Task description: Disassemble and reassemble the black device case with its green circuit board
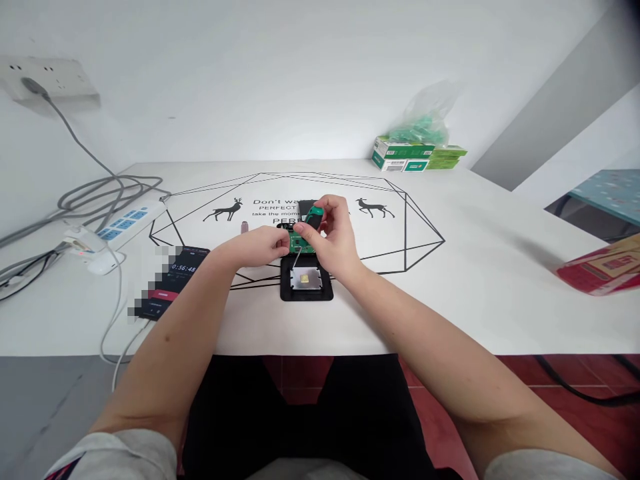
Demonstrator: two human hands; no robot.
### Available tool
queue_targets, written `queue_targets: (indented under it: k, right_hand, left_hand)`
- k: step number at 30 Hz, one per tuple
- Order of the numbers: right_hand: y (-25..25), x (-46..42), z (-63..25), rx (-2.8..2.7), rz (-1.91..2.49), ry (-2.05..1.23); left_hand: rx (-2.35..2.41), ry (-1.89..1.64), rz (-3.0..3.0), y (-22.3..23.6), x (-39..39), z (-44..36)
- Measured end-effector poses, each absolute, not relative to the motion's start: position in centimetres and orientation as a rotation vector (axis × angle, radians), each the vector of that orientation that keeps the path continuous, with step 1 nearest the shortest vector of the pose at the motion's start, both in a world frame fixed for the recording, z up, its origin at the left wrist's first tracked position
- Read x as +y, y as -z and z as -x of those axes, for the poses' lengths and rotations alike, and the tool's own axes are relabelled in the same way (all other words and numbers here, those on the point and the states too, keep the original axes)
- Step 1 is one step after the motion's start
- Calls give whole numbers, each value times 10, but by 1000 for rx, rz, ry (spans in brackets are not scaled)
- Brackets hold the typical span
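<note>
My right hand (340, 243) is closed round the green and black handle of a screwdriver (315, 217). Its thin shaft slants down and left, with the tip over the upper left part of a silver metal plate (316, 280). That plate, with a small yellowish square at its middle, lies in a black open housing (306, 296). Just behind the housing is a green circuit board (296, 243), partly covered by my hands. The curled fingers of my left hand (260, 245) pinch the board's left edge. A dark flat piece (305, 208) shows behind the screwdriver handle.
A small pinkish object (245, 227) stands beyond my left hand. At the left are a phone (187, 263), a power strip (131, 220) and loose cables (107, 183). Green and white boxes (405, 150) under a plastic bag (425, 120) sit against the wall; a red package (600, 267) lies far right.
</note>
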State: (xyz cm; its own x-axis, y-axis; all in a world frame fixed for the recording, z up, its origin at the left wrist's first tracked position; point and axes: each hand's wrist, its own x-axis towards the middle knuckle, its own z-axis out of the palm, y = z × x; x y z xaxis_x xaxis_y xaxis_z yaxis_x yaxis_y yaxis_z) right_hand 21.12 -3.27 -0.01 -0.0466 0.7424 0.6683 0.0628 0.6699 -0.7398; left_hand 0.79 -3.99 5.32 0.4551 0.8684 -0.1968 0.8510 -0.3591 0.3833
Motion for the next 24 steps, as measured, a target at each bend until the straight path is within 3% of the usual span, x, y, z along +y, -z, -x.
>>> queue_targets:
  k: [10, 24]
  right_hand:
    - [3, -42, -210, -1650, 455, -827]
    - [2, -31, -216, -1611, 568, -765]
  left_hand:
    - [1425, -93, -2331, -45, -35, -3]
    - [1365, -219, -2242, -53, -41, -5]
